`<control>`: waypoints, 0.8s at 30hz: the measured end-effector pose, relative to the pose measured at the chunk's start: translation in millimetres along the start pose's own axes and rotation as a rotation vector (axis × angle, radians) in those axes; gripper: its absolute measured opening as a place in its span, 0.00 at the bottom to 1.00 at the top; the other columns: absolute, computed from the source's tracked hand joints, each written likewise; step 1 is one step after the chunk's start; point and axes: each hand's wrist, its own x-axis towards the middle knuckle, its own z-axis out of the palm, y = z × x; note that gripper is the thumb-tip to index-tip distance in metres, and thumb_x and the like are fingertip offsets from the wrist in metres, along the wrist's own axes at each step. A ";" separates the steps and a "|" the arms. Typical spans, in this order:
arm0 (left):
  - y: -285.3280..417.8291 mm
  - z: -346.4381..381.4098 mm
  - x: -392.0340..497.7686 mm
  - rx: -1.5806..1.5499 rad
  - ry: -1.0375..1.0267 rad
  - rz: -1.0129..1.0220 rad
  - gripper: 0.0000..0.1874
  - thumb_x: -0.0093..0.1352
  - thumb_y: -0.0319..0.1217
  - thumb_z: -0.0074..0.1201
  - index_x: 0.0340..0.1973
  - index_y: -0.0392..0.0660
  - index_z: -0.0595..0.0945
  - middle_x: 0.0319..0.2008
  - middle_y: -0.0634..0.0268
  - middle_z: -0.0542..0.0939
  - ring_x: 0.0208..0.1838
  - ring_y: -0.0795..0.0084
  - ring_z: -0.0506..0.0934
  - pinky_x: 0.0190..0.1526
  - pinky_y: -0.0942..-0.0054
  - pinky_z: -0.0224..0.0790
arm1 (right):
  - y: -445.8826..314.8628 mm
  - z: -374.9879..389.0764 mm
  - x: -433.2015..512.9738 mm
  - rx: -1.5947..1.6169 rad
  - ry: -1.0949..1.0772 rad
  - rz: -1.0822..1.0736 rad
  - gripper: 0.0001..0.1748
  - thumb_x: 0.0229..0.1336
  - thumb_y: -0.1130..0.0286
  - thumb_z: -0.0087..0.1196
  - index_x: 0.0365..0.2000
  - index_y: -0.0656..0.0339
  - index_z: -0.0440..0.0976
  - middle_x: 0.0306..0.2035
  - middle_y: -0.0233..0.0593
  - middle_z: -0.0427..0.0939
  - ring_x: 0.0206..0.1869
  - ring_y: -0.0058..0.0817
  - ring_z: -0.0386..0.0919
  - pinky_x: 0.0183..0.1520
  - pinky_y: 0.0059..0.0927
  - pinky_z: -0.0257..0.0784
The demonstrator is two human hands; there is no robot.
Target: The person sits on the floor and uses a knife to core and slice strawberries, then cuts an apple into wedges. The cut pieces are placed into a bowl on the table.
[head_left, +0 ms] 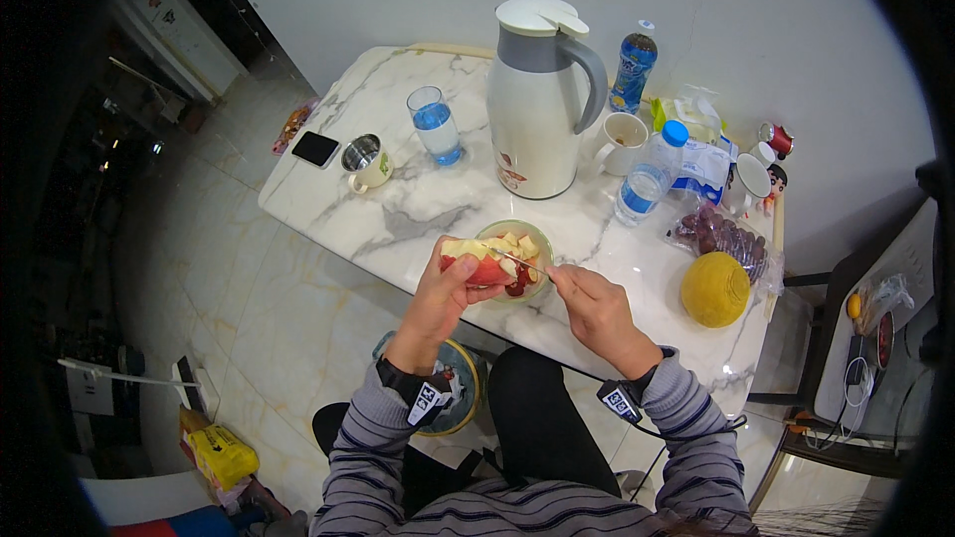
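My left hand (440, 298) grips a partly cut red-skinned apple (481, 268), its pale flesh facing up, over the left side of a bowl (550, 250). My right hand (600, 309) is closed around the handle of a small knife (522, 261), whose blade reaches left to the apple's cut flesh. Pale fruit chunks (522, 245) and dark red pieces (516, 286) lie in the bowl, which stands near the front edge of the marble-patterned table (418, 220). The knife's handle is mostly hidden by my right fingers.
Behind the bowl stands a large white thermos jug (533, 119). A glass of water (435, 130), a metal-lined cup (367, 164) and a phone (315, 149) are to the left. Rightward are a water bottle (645, 183), mugs, bagged grapes (720, 239) and a yellow round fruit (714, 289). A bin (474, 373) stands below.
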 end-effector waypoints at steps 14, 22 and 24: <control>-12.0 14.9 1.9 -0.078 0.211 0.040 0.16 0.74 0.30 0.53 0.52 0.44 0.64 0.55 0.51 0.76 0.52 0.53 0.81 0.53 0.57 0.79 | -12.0 26.3 -3.0 0.120 0.078 0.248 0.32 0.53 0.85 0.54 0.61 0.59 0.71 0.44 0.48 0.80 0.36 0.45 0.81 0.37 0.35 0.78; -22.3 11.5 -0.1 0.196 0.238 0.217 0.28 0.65 0.23 0.65 0.53 0.43 0.62 0.60 0.52 0.70 0.62 0.60 0.74 0.61 0.63 0.74 | -19.3 26.3 -8.7 0.357 0.033 0.541 0.24 0.63 0.81 0.53 0.59 0.63 0.72 0.40 0.50 0.79 0.32 0.43 0.79 0.37 0.33 0.75; -25.7 10.5 1.4 0.275 0.192 0.312 0.32 0.62 0.20 0.67 0.54 0.43 0.62 0.63 0.51 0.67 0.65 0.60 0.71 0.63 0.64 0.71 | -19.1 24.2 -9.2 0.349 0.016 0.564 0.23 0.63 0.81 0.53 0.59 0.64 0.72 0.39 0.48 0.79 0.32 0.39 0.78 0.36 0.31 0.74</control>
